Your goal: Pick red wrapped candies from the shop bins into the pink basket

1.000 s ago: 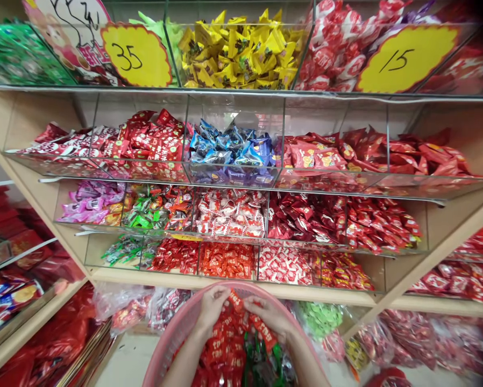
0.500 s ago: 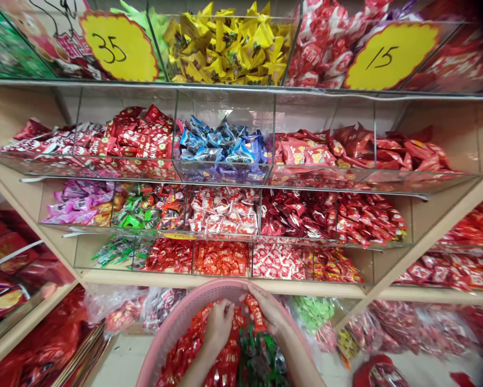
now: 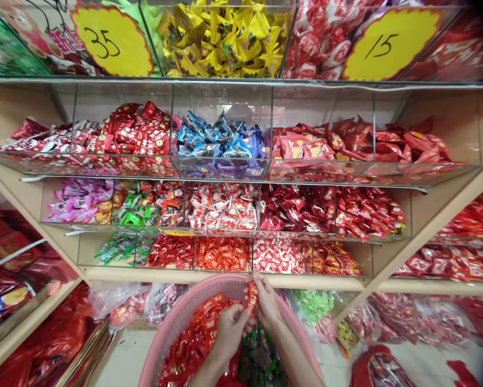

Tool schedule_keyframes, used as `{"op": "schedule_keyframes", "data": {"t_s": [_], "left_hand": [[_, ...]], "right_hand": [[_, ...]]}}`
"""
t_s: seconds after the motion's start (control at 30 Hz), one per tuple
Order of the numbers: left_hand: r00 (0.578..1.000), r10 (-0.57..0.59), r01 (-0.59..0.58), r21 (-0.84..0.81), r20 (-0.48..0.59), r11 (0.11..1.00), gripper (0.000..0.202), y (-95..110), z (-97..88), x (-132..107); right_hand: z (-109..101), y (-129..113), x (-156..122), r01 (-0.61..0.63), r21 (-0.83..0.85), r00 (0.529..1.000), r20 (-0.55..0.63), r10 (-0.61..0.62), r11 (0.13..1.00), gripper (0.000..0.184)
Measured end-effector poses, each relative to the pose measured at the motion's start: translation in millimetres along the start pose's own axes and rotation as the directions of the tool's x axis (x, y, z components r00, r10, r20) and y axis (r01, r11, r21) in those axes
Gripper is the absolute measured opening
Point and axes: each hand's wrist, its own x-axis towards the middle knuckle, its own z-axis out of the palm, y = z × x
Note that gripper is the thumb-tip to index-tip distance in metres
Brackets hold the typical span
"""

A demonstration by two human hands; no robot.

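Observation:
A pink plastic basket (image 3: pixel 172 328) sits low in the middle of the view, filled with red-wrapped candies (image 3: pixel 193 338) and some green-wrapped ones (image 3: pixel 261 360). My left hand (image 3: pixel 230 333) is closed around a bunch of the red candies inside the basket. My right hand (image 3: pixel 265 302) is closed on a red candy packet (image 3: pixel 251 296) at the basket's far rim. The two hands touch over the candy pile. Straight ahead, just above the basket, is a shelf compartment of orange-red candies (image 3: pixel 222 253).
Tiered clear acrylic bins hold candy: yellow (image 3: pixel 221 37), blue (image 3: pixel 221 142), red (image 3: pixel 370 145), pink (image 3: pixel 80 200). Yellow price signs read 35 (image 3: pixel 112 40) and 15 (image 3: pixel 390 43). Plastic bags of sweets (image 3: pixel 124 309) lie under the lowest wooden shelf (image 3: pixel 306 280).
The view has dropped slightly and shifted right. My hands moved together toward the basket's far rim, and the right hand lifted a red packet up from the pile.

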Motion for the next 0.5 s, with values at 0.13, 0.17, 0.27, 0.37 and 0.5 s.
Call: {"op": "schedule_keyframes", "data": {"t_s": [0.13, 0.17, 0.27, 0.37, 0.5], "left_hand": [[1.0, -0.005, 0.004, 0.041, 0.029, 0.999, 0.047, 3, -15.0, -4], [0.999, 0.0, -0.002, 0.051, 0.033, 0.999, 0.048, 2, -18.9, -4], [1.0, -0.017, 0.017, 0.079, 0.0, 0.997, 0.052, -6, -31.0, -1], [0.993, -0.091, 0.099, 0.124, -0.07, 0.987, 0.056, -18, -41.1, 5], [0.981, -0.179, 0.191, 0.223, -0.072, 0.956, 0.056, -28, -45.2, 15]], "right_hand": [[-1, -3, 1, 0.03, 0.082, 0.998, -0.058, -0.025, 0.996, 0.041], [-1, -3, 2, 0.031, 0.101, 0.998, -0.065, -0.025, 0.994, 0.039], [-4, -2, 3, 0.041, 0.14, 0.997, -0.077, -0.03, 0.989, 0.038], [-6, -1, 5, 0.072, 0.137, 0.994, -0.087, -0.06, 0.988, 0.039], [-6, -2, 2, 0.027, 0.144, 0.999, -0.033, -0.023, 0.989, 0.038]]}}
